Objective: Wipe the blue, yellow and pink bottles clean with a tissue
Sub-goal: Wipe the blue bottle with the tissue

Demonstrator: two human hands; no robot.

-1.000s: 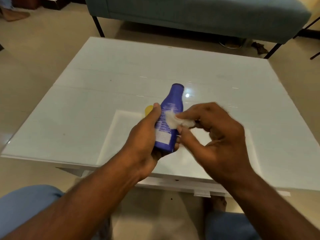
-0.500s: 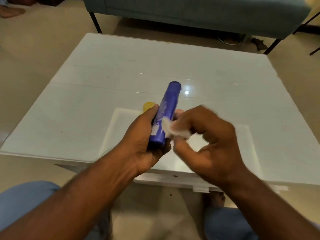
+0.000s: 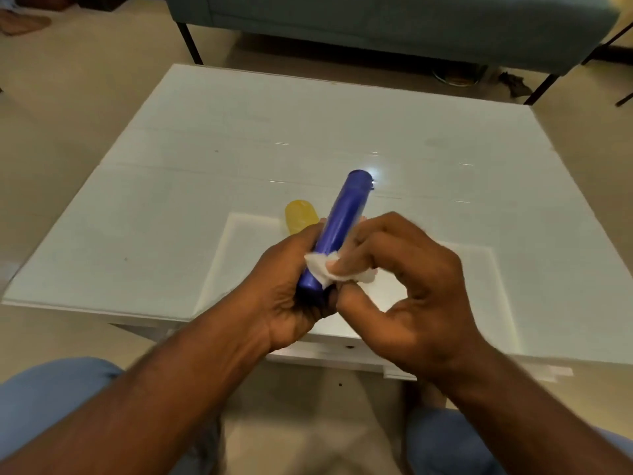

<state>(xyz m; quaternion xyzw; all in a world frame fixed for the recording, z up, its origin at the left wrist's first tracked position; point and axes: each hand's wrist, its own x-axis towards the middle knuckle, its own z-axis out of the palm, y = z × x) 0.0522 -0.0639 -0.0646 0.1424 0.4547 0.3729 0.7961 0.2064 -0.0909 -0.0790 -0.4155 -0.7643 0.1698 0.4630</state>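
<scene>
Head view: left hand (image 3: pixel 291 299) fingers clamped round blue bottle (image 3: pixel 337 228) base; right hand (image 3: pixel 407 286) fingers pinch tissue (image 3: pixel 322 270) against it. Bottle likely light, stiff, slippery; grip low.

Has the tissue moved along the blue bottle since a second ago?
Yes. The tissue has slid down the blue bottle toward its base, nearer the left hand.
</scene>
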